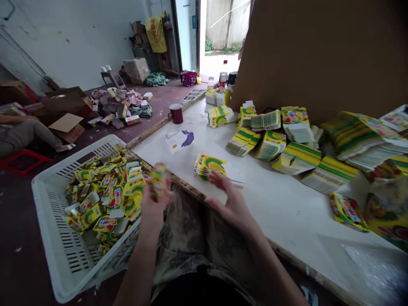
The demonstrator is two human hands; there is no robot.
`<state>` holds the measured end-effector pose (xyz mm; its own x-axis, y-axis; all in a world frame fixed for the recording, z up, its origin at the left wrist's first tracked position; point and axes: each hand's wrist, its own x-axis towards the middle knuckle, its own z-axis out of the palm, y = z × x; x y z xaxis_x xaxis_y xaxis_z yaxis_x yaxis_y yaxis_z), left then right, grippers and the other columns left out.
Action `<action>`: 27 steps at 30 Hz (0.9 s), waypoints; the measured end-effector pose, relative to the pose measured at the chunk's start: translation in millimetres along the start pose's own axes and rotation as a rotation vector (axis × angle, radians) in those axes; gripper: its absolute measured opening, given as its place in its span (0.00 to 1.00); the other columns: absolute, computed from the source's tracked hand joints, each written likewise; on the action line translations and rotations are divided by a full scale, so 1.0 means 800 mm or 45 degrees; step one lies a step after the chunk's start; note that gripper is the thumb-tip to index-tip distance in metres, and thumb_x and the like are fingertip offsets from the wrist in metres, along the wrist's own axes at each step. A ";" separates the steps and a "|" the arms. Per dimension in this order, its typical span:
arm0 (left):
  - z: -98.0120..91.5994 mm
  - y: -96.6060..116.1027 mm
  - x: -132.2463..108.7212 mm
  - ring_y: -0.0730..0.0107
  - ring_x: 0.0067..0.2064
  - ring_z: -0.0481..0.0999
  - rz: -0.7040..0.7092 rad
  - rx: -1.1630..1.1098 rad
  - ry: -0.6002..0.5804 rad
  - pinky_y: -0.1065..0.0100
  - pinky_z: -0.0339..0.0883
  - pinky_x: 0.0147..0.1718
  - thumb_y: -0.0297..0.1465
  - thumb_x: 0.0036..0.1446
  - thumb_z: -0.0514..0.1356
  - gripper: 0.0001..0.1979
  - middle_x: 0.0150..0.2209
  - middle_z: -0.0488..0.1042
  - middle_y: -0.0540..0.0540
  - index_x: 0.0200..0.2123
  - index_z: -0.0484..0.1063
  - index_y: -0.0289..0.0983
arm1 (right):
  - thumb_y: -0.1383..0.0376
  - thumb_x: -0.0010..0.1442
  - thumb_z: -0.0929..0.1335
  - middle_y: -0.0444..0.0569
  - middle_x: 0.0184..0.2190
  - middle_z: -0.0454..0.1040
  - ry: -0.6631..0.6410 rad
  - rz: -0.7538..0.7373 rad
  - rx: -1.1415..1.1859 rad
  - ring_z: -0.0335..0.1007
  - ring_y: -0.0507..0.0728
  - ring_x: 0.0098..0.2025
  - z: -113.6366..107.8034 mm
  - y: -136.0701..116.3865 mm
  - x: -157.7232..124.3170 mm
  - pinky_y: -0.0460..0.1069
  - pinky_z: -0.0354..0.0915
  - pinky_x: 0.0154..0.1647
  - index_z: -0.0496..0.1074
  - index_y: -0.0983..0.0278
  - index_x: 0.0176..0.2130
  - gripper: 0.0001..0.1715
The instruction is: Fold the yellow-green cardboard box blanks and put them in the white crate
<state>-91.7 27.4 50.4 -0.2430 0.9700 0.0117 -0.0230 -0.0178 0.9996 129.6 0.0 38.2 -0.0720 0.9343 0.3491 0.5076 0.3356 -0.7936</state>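
Observation:
My left hand grips a small yellow-and-green carton, blurred by motion, beside the near rim of the basket. My right hand is over the table edge with fingers apart and nothing between them. Just beyond its fingertips lies a short stack of flat printed cartons with white flaps, on the white table. To the left, a white plastic basket holds a heap of folded yellow cartons.
Bundles of flat cartons line the table's right side before a brown board. A maroon mug and a white-and-purple packet sit near the far-left edge. A person's leg shows at left, near a heap of boxes.

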 end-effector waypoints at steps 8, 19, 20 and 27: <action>-0.005 -0.008 0.012 0.63 0.58 0.70 -0.277 -0.445 0.369 0.60 0.67 0.54 0.47 0.57 0.57 0.18 0.54 0.70 0.39 0.43 0.65 0.41 | 0.65 0.55 0.67 0.60 0.36 0.76 0.196 0.224 -0.499 0.71 0.69 0.40 -0.014 0.066 0.057 0.65 0.66 0.44 0.72 0.66 0.44 0.15; 0.072 -0.019 -0.046 0.55 0.59 0.69 -0.022 -0.594 -0.276 0.57 0.68 0.54 0.57 0.49 0.61 0.36 0.57 0.69 0.37 0.53 0.63 0.39 | 0.57 0.55 0.72 0.42 0.29 0.69 0.056 0.237 0.205 0.69 0.57 0.29 0.008 -0.006 0.013 0.51 0.66 0.31 0.60 0.60 0.50 0.27; 0.075 -0.017 -0.048 0.54 0.57 0.71 -0.008 -0.622 -0.280 0.57 0.69 0.52 0.59 0.49 0.59 0.36 0.55 0.71 0.38 0.51 0.65 0.40 | 0.57 0.56 0.72 0.41 0.28 0.68 -0.096 0.241 0.395 0.68 0.56 0.29 0.015 -0.017 0.004 0.50 0.66 0.30 0.60 0.59 0.50 0.26; 0.077 -0.007 -0.049 0.72 0.31 0.71 -0.113 -0.708 0.118 0.72 0.69 0.34 0.55 0.53 0.60 0.23 0.28 0.69 0.52 0.32 0.68 0.40 | 0.59 0.54 0.75 0.42 0.31 0.69 -0.216 0.304 0.782 0.65 0.54 0.33 0.051 -0.044 -0.032 0.48 0.63 0.34 0.62 0.59 0.55 0.33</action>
<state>-22.2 4.7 45.7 -0.3001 0.9487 -0.0993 -0.5480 -0.0862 0.8320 78.5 -31.1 37.1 -0.1774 0.9804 0.0857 -0.0501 0.0780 -0.9957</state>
